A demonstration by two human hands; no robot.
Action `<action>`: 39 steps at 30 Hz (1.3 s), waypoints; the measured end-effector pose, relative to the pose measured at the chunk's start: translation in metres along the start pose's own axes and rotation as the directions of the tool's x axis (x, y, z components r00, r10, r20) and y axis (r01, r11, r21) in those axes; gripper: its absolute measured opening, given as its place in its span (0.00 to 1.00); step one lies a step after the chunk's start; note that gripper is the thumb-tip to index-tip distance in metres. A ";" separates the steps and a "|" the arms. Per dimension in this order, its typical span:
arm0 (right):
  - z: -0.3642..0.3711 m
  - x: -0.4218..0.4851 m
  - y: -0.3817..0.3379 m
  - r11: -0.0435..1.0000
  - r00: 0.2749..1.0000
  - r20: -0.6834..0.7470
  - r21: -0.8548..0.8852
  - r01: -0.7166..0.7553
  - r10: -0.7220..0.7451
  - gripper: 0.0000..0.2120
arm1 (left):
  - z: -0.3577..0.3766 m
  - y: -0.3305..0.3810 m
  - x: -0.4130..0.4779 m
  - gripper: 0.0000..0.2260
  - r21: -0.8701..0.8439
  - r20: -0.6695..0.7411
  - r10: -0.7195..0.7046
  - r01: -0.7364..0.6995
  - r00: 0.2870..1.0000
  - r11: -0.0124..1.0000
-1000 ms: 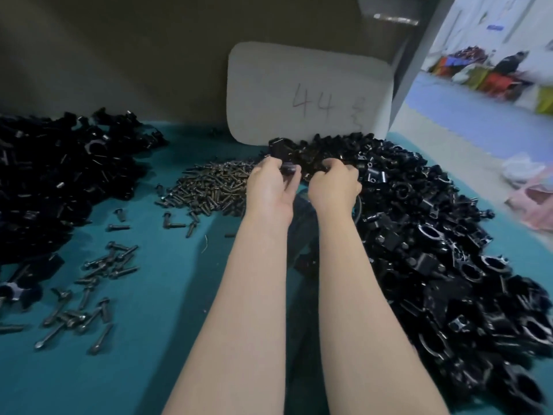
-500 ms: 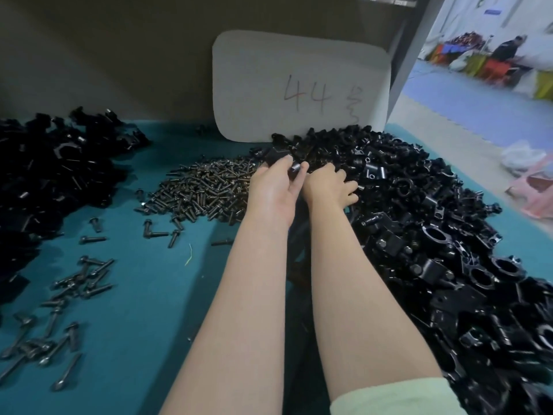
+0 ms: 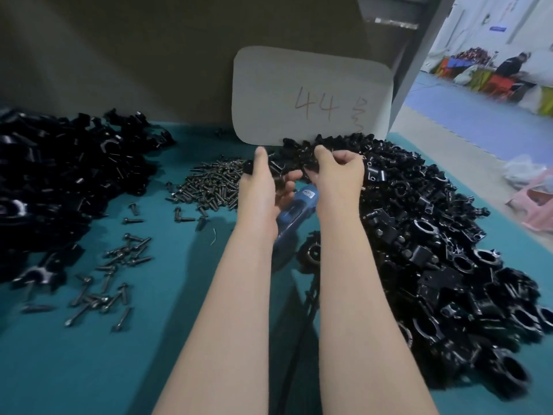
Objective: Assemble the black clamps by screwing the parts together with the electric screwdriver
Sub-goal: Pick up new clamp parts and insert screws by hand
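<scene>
Teal covering stretches across the tabletop (image 3: 74,369), backed by a dull brown panel. On the right lies a broad heap of black clamps (image 3: 443,259), running from the far edge down toward the near corner; a second dark heap of clamp parts (image 3: 59,187) fills the left side. A pale card (image 3: 311,97) marked "44" leans against the panel. Between the heaps sits a mound of dark screws (image 3: 212,184), with longer bolts (image 3: 110,280) scattered nearer. The blue electric screwdriver (image 3: 296,211) lies on the cloth under the forearms. The left hand (image 3: 260,187) has its grip closed on a small black part (image 3: 279,175); the right hand (image 3: 338,172) pinches another black piece (image 3: 309,166) at the pile's top.
</scene>
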State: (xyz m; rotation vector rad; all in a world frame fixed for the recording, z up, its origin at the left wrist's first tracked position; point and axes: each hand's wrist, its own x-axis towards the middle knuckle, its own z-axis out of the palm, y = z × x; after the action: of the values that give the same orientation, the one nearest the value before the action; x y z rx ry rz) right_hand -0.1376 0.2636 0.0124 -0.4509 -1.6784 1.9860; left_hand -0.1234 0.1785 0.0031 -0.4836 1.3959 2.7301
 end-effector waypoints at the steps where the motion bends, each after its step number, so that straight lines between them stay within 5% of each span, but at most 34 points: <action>1: 0.000 -0.013 -0.001 0.991 0.997 0.060 0.118 -0.059 0.052 0.07 | -0.007 0.001 -0.006 0.21 -0.027 -0.022 -0.007 0.006 1.000 1.000; 6: -0.001 -0.058 0.005 0.888 0.931 0.325 0.361 -0.285 0.167 0.10 | -0.048 0.004 -0.034 0.09 -0.250 0.025 -0.025 0.030 0.999 0.968; 11: 0.008 -0.070 0.011 0.838 0.832 0.517 0.348 -0.421 0.203 0.14 | -0.071 0.008 -0.041 0.26 -0.411 0.042 0.036 -0.015 0.998 0.911; 18: 0.018 -0.068 0.022 0.920 0.862 0.463 0.207 -0.333 0.208 0.12 | -0.080 0.009 -0.029 0.08 -0.203 -0.030 0.085 -0.089 0.996 0.975; 24: 0.018 -0.069 0.025 0.908 0.836 0.479 0.165 -0.385 0.268 0.11 | -0.078 0.009 -0.026 0.20 -0.274 -0.137 0.151 -0.184 0.979 0.944; 27: 0.019 -0.071 0.023 0.890 0.797 0.527 0.150 -0.430 0.296 0.10 | -0.077 0.007 -0.025 0.15 -0.350 -0.129 0.122 -0.160 0.984 0.923; 30: 0.020 -0.073 0.023 0.919 0.765 0.595 0.104 -0.380 0.249 0.08 | -0.076 0.004 -0.025 0.11 -0.211 -0.084 0.110 -0.125 0.990 0.969; 33: 0.019 -0.072 0.025 0.968 0.780 0.599 0.030 -0.248 0.181 0.16 | -0.079 0.001 -0.022 0.16 -0.040 -0.027 0.164 -0.165 0.986 0.985; 39: 0.022 -0.076 0.025 0.971 0.784 0.606 0.074 -0.226 0.137 0.10 | -0.084 0.002 -0.018 0.16 -0.122 -0.069 0.182 -0.190 0.981 0.974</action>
State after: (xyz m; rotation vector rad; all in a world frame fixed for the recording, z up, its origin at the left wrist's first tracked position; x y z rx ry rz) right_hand -0.0910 0.1997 -0.0124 0.1012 -1.8765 2.5623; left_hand -0.0849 0.1124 -0.0364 -0.4623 1.3482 2.9927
